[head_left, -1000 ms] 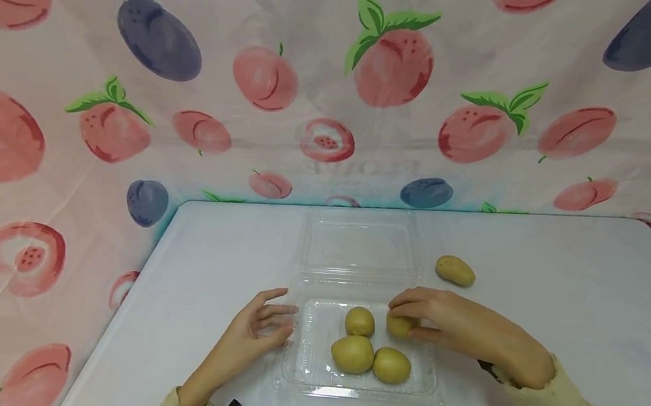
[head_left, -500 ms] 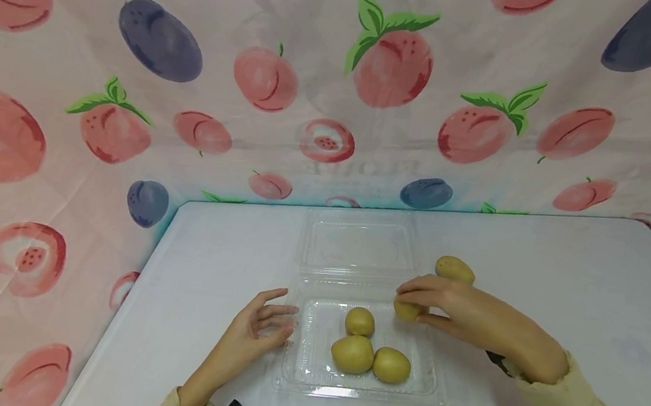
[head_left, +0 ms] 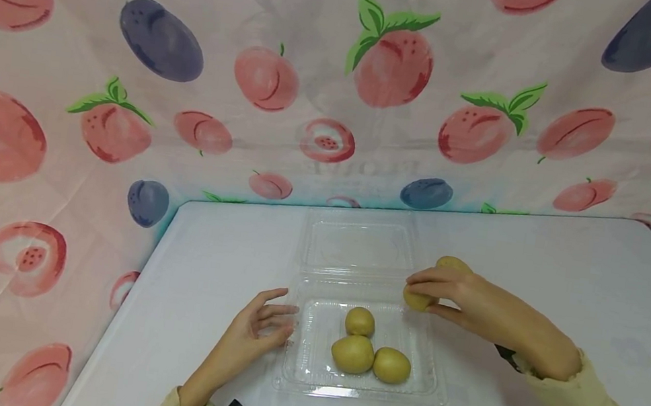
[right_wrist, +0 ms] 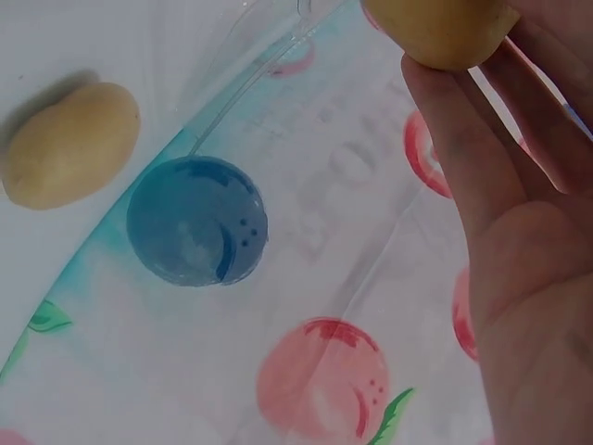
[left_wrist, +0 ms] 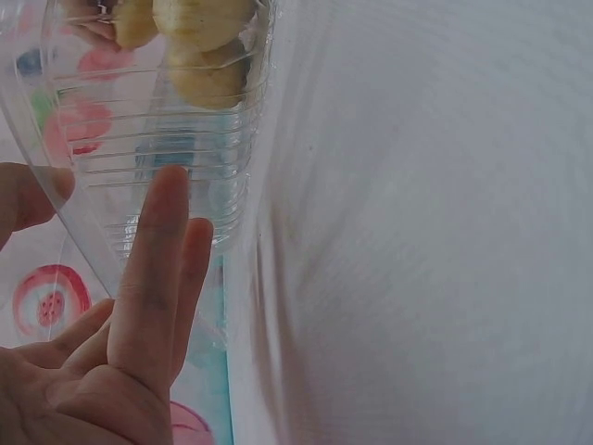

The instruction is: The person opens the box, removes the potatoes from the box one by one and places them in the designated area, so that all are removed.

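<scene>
My right hand [head_left: 463,298] pinches a potato [head_left: 416,299] between thumb and fingers, above the back right corner of a clear plastic clamshell box [head_left: 305,370]. The right wrist view shows that same potato [right_wrist: 445,28] at the fingertips. Three more potatoes [head_left: 352,354] sit together in the box's base. Beside the box's left wall, my left hand [head_left: 251,329] has its fingers spread; in the left wrist view the extended fingers [left_wrist: 153,269] overlap the ribbed wall. Behind my right hand another potato [head_left: 453,263] lies on the table, partly hidden.
The box's lid [head_left: 360,244] lies folded back toward the rear edge of the white table [head_left: 566,280]. A fruit-print cloth [head_left: 299,24] hangs upright behind the table and along its left side.
My right hand has lifted a potato out of the box's base and moved it back and to the right, now partly covering the loose potato. The left hand stays still.
</scene>
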A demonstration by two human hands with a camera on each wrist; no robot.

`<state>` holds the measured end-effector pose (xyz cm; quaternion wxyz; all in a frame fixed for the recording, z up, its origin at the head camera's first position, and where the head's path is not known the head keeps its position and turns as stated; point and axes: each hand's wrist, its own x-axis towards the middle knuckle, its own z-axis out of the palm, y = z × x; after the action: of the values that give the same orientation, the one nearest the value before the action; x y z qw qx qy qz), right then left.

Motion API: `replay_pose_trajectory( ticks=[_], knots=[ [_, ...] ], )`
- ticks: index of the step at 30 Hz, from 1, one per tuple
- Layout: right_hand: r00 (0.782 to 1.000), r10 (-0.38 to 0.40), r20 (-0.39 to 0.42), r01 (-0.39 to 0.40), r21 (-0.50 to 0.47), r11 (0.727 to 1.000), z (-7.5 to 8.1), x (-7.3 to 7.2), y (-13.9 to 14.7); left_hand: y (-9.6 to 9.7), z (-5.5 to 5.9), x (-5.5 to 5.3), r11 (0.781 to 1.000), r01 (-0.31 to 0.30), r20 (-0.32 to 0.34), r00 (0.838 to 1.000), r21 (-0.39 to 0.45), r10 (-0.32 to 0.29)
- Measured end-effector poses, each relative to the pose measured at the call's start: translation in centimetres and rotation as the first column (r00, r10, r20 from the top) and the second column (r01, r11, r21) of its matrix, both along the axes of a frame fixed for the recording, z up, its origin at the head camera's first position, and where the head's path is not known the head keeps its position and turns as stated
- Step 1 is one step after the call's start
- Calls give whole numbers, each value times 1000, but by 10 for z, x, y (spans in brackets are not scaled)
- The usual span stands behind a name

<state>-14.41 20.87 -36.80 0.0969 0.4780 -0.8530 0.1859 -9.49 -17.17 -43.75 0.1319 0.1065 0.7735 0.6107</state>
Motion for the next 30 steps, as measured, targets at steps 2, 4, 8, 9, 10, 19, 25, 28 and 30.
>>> replay_pose_trajectory(
  ticks=[2,4,8,9,10,19,25,28,30],
  knots=[
    [1000,-3,-17,3,-14,1000,0,-1,2,0,0,0,1000,-1,0,1000,-2,1],
    [1000,-3,-19,2,-30,1000,0,-1,3,0,0,0,1000,-1,2,1000,-1,1],
    [1000,7,-14,-8,-60,998,0,-4,7,0,0,0,1000,1,4,1000,2,-1],
    [1000,8,-13,-9,-64,998,0,-4,8,0,0,0,1000,2,6,1000,5,-2],
    [1000,7,-17,-8,-66,998,0,-5,9,0,0,0,1000,2,6,1000,6,-2],
    [998,-42,-41,41,-35,999,1,-8,18,-1,-1,0,1000,2,8,1000,7,-2],
    [996,-69,-47,67,-44,997,-1,-10,23,-1,0,0,1000,5,8,1000,8,-5],
    [996,-78,-47,76,-46,996,-1,-12,25,-1,1,0,1000,6,12,1000,14,-6],
    [995,-87,-43,85,-44,995,-1,-12,26,-1,1,0,1000,5,14,1000,15,-5]
  ],
)
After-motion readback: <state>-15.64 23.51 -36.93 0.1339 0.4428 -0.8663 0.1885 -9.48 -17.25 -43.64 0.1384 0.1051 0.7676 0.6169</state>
